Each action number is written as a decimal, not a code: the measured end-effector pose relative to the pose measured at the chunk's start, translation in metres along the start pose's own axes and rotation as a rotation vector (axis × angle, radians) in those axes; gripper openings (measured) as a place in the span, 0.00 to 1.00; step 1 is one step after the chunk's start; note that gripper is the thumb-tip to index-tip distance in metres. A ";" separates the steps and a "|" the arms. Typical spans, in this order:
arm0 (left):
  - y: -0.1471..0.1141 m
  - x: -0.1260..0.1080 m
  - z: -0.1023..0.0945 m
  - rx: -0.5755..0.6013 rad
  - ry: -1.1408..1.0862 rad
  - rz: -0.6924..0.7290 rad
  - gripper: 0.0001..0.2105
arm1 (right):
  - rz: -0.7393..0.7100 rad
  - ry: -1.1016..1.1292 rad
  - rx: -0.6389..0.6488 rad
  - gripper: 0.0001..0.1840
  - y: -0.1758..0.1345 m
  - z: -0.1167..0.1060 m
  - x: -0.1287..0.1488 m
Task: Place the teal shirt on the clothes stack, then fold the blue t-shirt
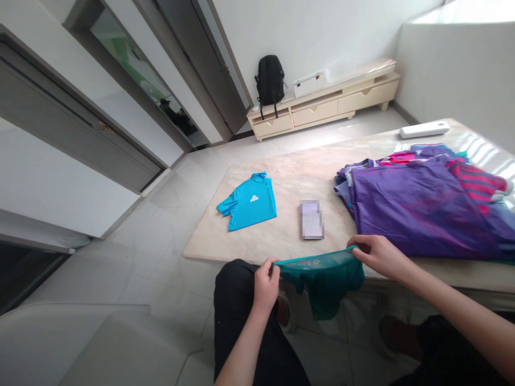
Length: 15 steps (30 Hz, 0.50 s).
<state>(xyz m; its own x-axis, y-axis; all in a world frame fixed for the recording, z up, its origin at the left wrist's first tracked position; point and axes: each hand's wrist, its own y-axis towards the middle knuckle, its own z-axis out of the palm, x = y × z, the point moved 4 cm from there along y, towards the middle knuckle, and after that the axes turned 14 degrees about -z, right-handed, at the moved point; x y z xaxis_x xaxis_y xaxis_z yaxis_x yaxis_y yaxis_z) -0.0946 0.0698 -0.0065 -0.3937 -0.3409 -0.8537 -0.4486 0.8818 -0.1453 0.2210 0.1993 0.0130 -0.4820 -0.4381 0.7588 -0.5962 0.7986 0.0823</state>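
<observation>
A dark green shirt (328, 284) hangs stretched between my two hands, just off the table's front edge. Its top edge runs taut from one pinch to the other, and the lower part drapes down above the floor. My left hand (266, 284) is closed on one corner, beside my knee. At the opposite corner my right hand (376, 254) pinches the fabric, close to a pile of purple clothes (406, 206). A folded bright blue T-shirt (253, 201) with a white logo lies flat on the left part of the table. Between it and the pile rests a blurred-out phone-like rectangle (311, 220).
The pale marble-like table (217, 241) spans the middle. A white oblong object (424, 130) lies at its far right. Behind stands a low cream cabinet (314, 113) bearing a black backpack (270, 80) and a white box (309, 83). A pale chair (108, 348) is at lower left.
</observation>
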 end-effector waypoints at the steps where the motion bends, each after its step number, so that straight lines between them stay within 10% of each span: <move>1: -0.001 -0.001 0.000 -0.007 0.014 0.009 0.13 | -0.012 0.015 0.011 0.14 0.000 0.001 0.001; 15: -0.005 -0.009 -0.007 0.148 0.066 0.118 0.14 | -0.083 0.335 0.379 0.15 -0.007 -0.011 -0.023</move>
<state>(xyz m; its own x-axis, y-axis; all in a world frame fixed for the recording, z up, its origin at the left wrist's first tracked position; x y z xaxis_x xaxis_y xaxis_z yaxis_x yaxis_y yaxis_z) -0.0949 0.0663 0.0051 -0.4903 -0.2492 -0.8352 -0.2758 0.9534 -0.1225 0.2433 0.2087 0.0021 -0.2278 -0.2880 0.9301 -0.8446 0.5338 -0.0416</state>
